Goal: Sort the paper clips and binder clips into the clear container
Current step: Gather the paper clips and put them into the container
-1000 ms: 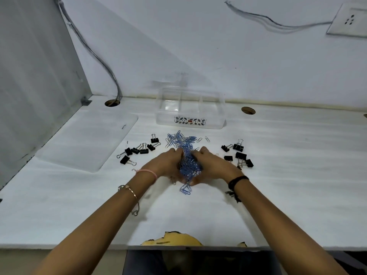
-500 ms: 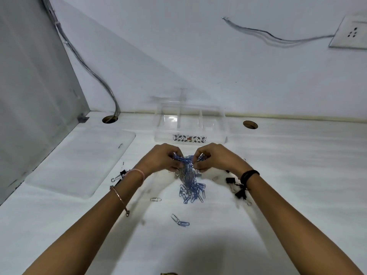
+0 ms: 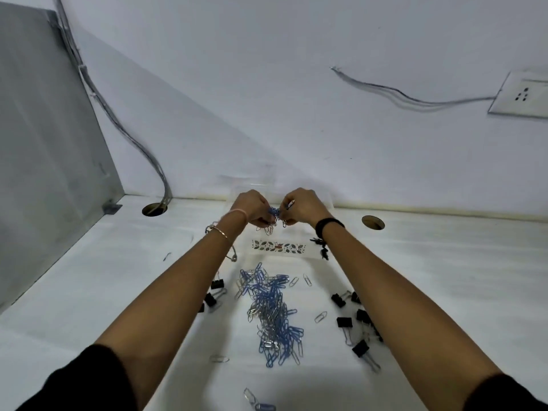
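A small tangle of paper clips [image 3: 274, 218], thin bent wire in blue and silver, is pinched between the two hands, which are raised close together over the clear container [image 3: 278, 247]. The left hand [image 3: 252, 207] is curled around one side of the tangle and the right hand [image 3: 302, 204] around the other, fingertips nearly touching; a few clips are seen dangling below the grip. The container is a shallow box of transparent plastic with a printed strip of leaves along its near wall; it is largely hidden behind the hands and wrists, so its compartments cannot be made out.

In front of the container a long loose heap of paper clips [image 3: 274, 315] is spread on the white desk [image 3: 444, 277], with single clips scattered around it and two more near the bottom edge of the view. Black binder clips [image 3: 355, 318], blocky with folded wire handles, are scattered to the right of the heap; a smaller group [image 3: 214, 293] is partly hidden by the left forearm.

A thin gold bangle [image 3: 221, 231] and a pink band are worn on the left wrist, a black band [image 3: 329, 225] on the right. Behind the container, two round cable holes are cut into the desk, one to each side, and a bundle of grey cables [image 3: 124, 134] is led down the wall into the left one.
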